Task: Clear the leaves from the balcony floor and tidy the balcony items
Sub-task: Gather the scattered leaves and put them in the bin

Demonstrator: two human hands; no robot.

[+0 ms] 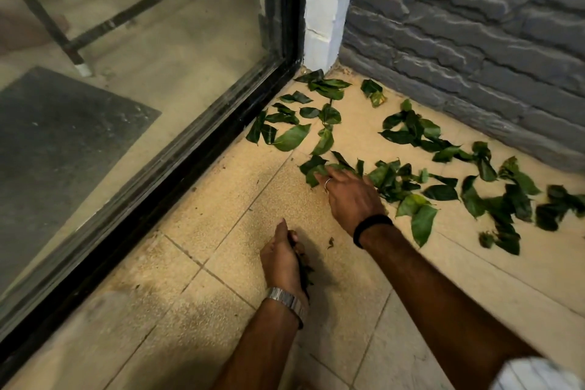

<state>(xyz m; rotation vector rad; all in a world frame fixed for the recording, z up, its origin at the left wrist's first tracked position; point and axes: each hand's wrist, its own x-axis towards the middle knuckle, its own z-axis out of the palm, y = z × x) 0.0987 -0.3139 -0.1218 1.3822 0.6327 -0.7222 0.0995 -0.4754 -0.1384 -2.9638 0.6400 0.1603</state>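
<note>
Beige speckled tile covers the balcony floor (221,263), the largest surface here, bounded on the left by a black-framed sliding glass door (196,149) and at the back by a grey textured stone wall (474,41) that meets a white painted pillar (326,3) in the corner. Scattered green leaves (408,133) lie loose over the floor from that corner out along the wall toward the right. The right hand (351,196), with a black wristband and a ring, reaches flat onto the nearest leaves, its fingers spread and relaxed. The left hand (281,258), wearing a metal watch, rests near the floor with its fingers curled around a small dark bunch of gathered leaves (305,269).
</note>
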